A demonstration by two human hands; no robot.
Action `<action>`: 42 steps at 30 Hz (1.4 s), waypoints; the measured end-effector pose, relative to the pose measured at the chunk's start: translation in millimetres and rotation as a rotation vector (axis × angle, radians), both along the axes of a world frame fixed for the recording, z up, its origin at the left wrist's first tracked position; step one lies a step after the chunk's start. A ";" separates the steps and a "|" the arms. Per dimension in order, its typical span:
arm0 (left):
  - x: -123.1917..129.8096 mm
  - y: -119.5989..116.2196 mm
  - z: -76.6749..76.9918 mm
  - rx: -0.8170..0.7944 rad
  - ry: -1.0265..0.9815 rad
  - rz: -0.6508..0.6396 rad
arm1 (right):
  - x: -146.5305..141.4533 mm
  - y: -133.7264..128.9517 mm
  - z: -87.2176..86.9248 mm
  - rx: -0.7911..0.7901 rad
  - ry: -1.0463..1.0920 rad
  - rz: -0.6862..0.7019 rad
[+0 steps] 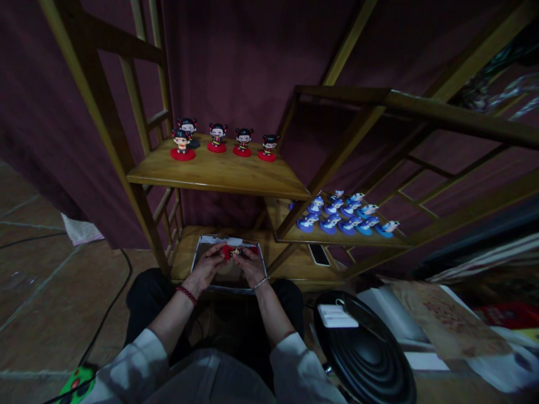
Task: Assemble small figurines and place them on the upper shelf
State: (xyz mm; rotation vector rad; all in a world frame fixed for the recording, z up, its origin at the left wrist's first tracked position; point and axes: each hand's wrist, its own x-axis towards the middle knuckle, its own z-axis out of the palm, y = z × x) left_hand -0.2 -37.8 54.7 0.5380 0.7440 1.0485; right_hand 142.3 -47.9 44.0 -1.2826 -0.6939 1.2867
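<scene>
My left hand (207,268), with a red bead bracelet at the wrist, has its fingers closed on a round red base (226,252). Close beside it, my right hand (251,269) pinches a small black-haired figurine (236,252). Whether the figurine and the base are joined I cannot tell. Both hands are over an open shallow box (210,239) on the lowest shelf. More red shows inside the box under my right fingers, but its shape is mostly hidden.
Several black-haired figurines (217,134) on red bases stand on the shelf (202,175) above. Several blue and purple figurines (330,223) fill a shelf to the right. A phone (319,255) lies below them. Beside my right leg is a ridged black round object (370,359) bearing a white item (337,316).
</scene>
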 end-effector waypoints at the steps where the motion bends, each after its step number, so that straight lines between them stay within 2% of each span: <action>1: -0.1 -0.1 0.2 0.003 -0.001 0.001 | 0.3 0.1 -0.3 0.010 -0.017 0.010; 7: -0.2 0.1 -0.7 0.006 -0.020 0.014 | 1.2 1.1 -0.8 0.041 -0.057 0.030; 17: 1.3 1.1 -0.6 0.007 -0.040 0.000 | -6.0 -3.1 17.9 0.080 -0.111 0.050; 23: 1.2 -0.3 2.5 0.008 -0.027 -0.001 | -5.3 -2.7 16.0 0.069 -0.131 0.051; 30: 1.2 0.5 2.4 -0.004 0.006 0.016 | -1.2 1.2 6.5 0.135 -0.253 0.072; 38: 2.2 -0.4 0.3 0.001 0.014 0.028 | -4.3 -2.4 21.7 0.171 -0.393 0.092; 42: 2.8 -1.2 -0.4 0.013 0.015 0.033 | -4.2 -2.3 22.8 0.202 -0.487 0.090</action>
